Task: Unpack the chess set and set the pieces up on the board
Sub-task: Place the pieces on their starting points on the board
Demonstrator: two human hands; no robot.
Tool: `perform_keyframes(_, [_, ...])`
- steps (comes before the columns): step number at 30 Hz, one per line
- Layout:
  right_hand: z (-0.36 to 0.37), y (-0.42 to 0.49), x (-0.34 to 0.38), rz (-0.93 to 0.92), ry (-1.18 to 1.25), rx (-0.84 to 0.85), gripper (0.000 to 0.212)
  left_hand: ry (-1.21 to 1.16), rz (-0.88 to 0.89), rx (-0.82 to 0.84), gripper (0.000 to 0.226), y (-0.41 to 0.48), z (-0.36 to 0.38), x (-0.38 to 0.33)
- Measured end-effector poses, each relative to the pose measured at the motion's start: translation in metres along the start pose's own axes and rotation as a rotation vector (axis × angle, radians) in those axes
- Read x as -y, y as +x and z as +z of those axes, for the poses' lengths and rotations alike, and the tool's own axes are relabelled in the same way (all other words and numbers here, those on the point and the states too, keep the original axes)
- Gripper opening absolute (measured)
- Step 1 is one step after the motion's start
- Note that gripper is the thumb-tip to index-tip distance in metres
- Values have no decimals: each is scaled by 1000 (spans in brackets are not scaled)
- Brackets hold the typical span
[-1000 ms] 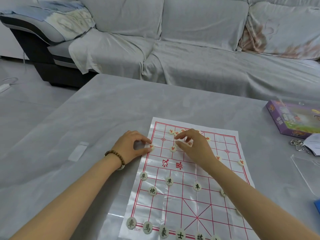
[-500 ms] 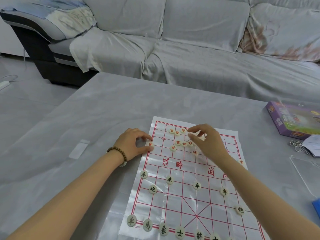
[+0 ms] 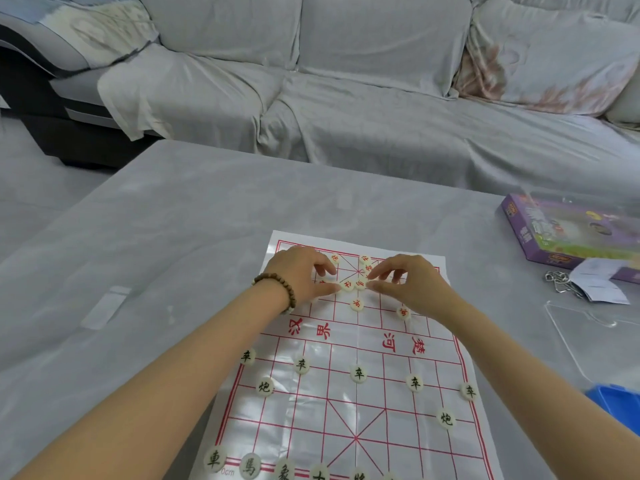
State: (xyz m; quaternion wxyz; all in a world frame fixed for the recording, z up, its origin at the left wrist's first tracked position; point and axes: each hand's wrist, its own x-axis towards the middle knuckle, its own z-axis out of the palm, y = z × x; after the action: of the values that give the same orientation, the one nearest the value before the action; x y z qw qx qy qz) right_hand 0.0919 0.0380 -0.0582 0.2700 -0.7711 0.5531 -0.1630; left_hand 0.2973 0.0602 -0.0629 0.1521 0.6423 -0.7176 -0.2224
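Note:
The chess board [image 3: 381, 441], a clear plastic sheet with a red grid, lies on the grey table. Round cream pieces with black characters [image 3: 358, 373] stand in rows on its near half. Pieces with red characters sit on the far half, several bunched between my hands. My left hand [image 3: 299, 277], with a bead bracelet, is curled over the far left corner, thumb tip against a red piece [image 3: 346, 285]; another red piece shows between thumb and fingers. My right hand [image 3: 407, 282] pinches thumb and forefinger around a neighbouring red piece [image 3: 361, 283].
At the right stand a purple game box [image 3: 568, 237], a metal chain [image 3: 557, 282], a folded paper [image 3: 599, 287], a clear plastic lid [image 3: 595, 337] and a blue container [image 3: 616, 403]. A clear strip [image 3: 105, 306] lies left. A covered sofa [image 3: 346, 98] stands behind the table.
My left hand left the board's left edge and moved right, onto the far corner. My right hand shifted towards the bunched red pieces. The hands now nearly meet.

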Motion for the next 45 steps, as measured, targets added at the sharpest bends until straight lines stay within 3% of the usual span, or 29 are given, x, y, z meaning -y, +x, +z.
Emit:
perform_keyframes(3, [3,-5,0,-32,-34,67,12,46,5,29,29,7,1,-5])
perform_keyframes(9, [3,-2,-7,-40,-19,-35,11,25,13,61,29,12,7,-10])
perform_keyframes(15, [8,-11,-1,-131,-24,178,24,-72,-3,-88,27,8,4,-2])
perform_keyframes(20, [19,-11,1,-122,-62,124,22,-122,-19,-89,24,-1,0,12])
perform_keyframes(28, [23,-9,2,-113,-17,96,24,9,-28,-26,30,-5,5,8])
perform_keyframes(34, [-12,0,-15,-4,184,-199,11,70,-30,12,30,4,5,-2])
perform_keyframes(45, [-2,16,-32,63,31,-60,19,177,28,-49,33,35,11,-12])
